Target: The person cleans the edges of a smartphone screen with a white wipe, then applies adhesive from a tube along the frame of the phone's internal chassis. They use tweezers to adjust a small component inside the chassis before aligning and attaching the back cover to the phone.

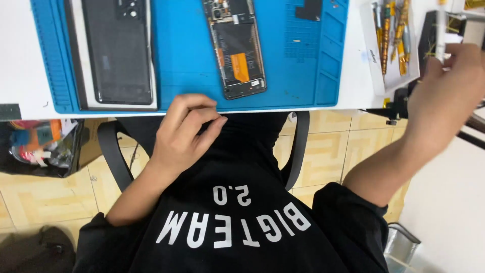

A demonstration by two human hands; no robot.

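Right grip [447,76] apparently pinching white pen-like tool [440,30]; opened phone [235,48] well left.

Head camera looking steeply down from the person's own head

It is facing down over the black-shirted torso and lap, taking in the near edge of the white table [20,76] with the blue mat [187,55] along the top of the frame, close in, with tiled floor [40,197] showing below.
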